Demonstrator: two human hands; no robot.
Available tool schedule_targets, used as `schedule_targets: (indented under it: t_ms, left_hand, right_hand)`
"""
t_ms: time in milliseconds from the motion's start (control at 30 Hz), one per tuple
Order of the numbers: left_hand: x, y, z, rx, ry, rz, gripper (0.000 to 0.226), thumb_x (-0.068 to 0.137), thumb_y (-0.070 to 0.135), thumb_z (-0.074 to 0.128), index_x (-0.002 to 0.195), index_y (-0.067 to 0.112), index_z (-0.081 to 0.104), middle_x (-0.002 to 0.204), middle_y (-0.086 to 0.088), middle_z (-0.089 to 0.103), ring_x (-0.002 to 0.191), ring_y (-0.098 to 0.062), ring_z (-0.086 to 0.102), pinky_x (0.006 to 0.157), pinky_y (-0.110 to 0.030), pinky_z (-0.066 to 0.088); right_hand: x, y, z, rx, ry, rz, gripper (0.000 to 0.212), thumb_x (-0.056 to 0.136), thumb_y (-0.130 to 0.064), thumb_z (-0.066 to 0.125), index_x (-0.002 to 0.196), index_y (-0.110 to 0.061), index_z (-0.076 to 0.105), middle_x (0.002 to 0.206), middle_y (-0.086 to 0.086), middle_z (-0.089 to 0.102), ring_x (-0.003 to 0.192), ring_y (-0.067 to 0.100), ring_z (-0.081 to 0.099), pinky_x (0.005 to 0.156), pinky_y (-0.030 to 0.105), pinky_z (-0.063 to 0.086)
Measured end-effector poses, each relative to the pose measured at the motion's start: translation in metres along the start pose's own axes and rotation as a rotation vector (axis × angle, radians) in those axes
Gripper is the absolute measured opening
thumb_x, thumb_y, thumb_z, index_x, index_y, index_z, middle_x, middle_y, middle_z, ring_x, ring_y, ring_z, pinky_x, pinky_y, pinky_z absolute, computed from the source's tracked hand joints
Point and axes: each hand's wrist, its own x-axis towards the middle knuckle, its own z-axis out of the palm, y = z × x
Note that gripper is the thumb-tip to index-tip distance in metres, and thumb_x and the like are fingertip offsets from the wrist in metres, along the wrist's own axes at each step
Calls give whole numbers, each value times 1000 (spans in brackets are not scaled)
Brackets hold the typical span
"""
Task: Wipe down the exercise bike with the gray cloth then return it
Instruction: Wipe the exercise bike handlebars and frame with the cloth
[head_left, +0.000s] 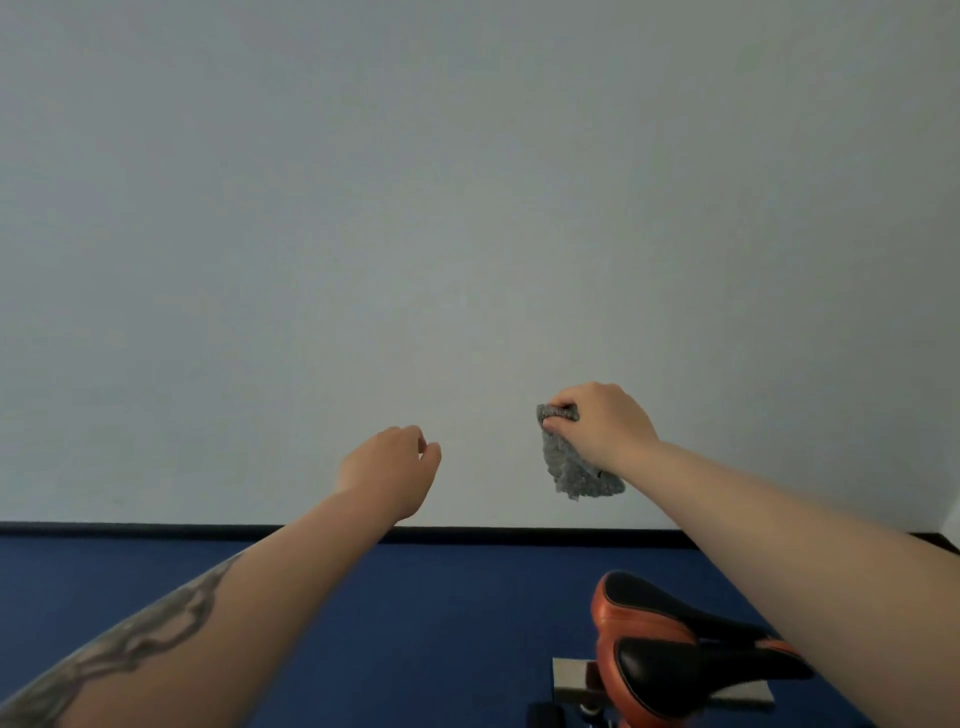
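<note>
**Both arms raised before the wall**

The tattooed left forearm reaches forward, left hand (387, 465) loosely curled, holding nothing. The right hand (602, 423) pinches the gray cloth (571, 462), which dangles above the bike saddle (670, 644).

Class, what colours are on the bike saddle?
Black with orange trim, seen in the head view on the saddle.

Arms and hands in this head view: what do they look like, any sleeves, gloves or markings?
Both forearms are bare, with no sleeves in view. The left hand and right hand wear no gloves, and no rings or watch show. The left forearm carries a dark grey tattoo of looping, chain-like shapes running along it; the right forearm shows no markings.
</note>
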Motion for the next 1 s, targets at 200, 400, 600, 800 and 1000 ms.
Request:
schedule_targets:
  t_ms: [200, 400, 600, 800, 1000]
  left_hand:
    - [71, -32, 13, 13, -35, 12, 29, 94, 38, 33, 91, 19, 55, 86, 2, 56, 71, -19, 53, 58, -29, 38]
    - [150, -44, 40, -53, -73, 129, 26, 94, 39, 32, 83, 22, 49, 81, 3, 53, 64, -17, 50, 53, -27, 35]
    - [246, -66, 80, -62, -116, 308, 28, 94, 40, 32, 82, 22, 49, 84, 2, 55, 69, -19, 52, 56, -28, 36]
    - [343, -84, 107, -12, -160, 515, 38, 94, 41, 30, 104, 20, 59, 104, 0, 60, 83, -21, 56, 65, -30, 40]
    - [396, -27, 138, -82, -212, 709, 37, 93, 42, 31, 102, 21, 59, 103, 1, 61, 84, -22, 57, 65, -31, 41]
  right_hand:
    - [59, -3, 40, -35, -25, 58, 23, 89, -32, 58, 91, -13, 70, 90, 5, 71, 83, 23, 63, 74, 38, 53]
    - [107, -6, 78, -69, -17, 135, 23, 90, -30, 58, 92, -12, 71, 90, 6, 70, 83, 24, 63, 73, 38, 52]
    - [162, -16, 122, -81, 85, 247, 23, 90, -30, 57, 91, -12, 71, 86, 5, 70, 80, 24, 62, 72, 38, 52]
    - [204, -12, 140, -125, 170, 444, 26, 91, -28, 55, 83, -8, 68, 80, 7, 68, 76, 24, 61, 68, 38, 49]
    - [215, 13, 136, -202, 230, 597, 24, 92, -29, 54, 85, -11, 68, 82, 1, 66, 78, 21, 60, 68, 36, 50]
